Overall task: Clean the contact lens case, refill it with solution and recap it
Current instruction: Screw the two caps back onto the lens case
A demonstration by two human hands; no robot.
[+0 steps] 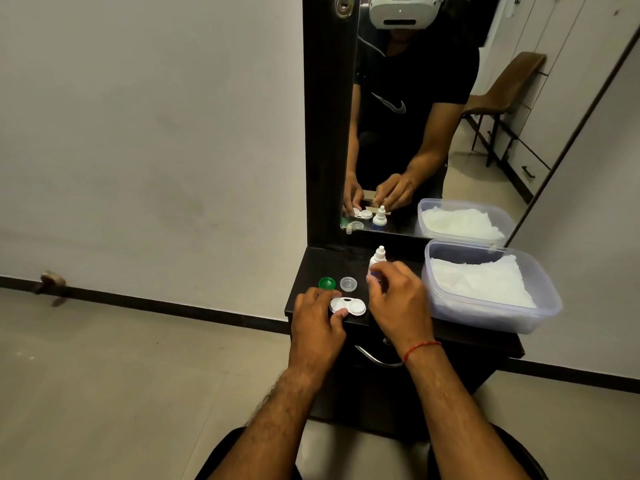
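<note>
Fingers (341, 314) of left hand (317, 322) clamping lens case (348, 305) at table (311, 268) front edge, steadying open wells. Right hand (398, 299) closing around solution bottle (377, 259) at 1 o'clock, grip hidden. Green cap (327, 283), clear cap (348, 283) parked at 12 o'clock, clear of work.

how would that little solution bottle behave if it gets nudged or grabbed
The solution bottle stands upright, tall and narrow, so a sideways nudge would probably tip it, and being round it might then roll. It looks like small, light plastic, so the right hand beside it should lift it easily.
</note>
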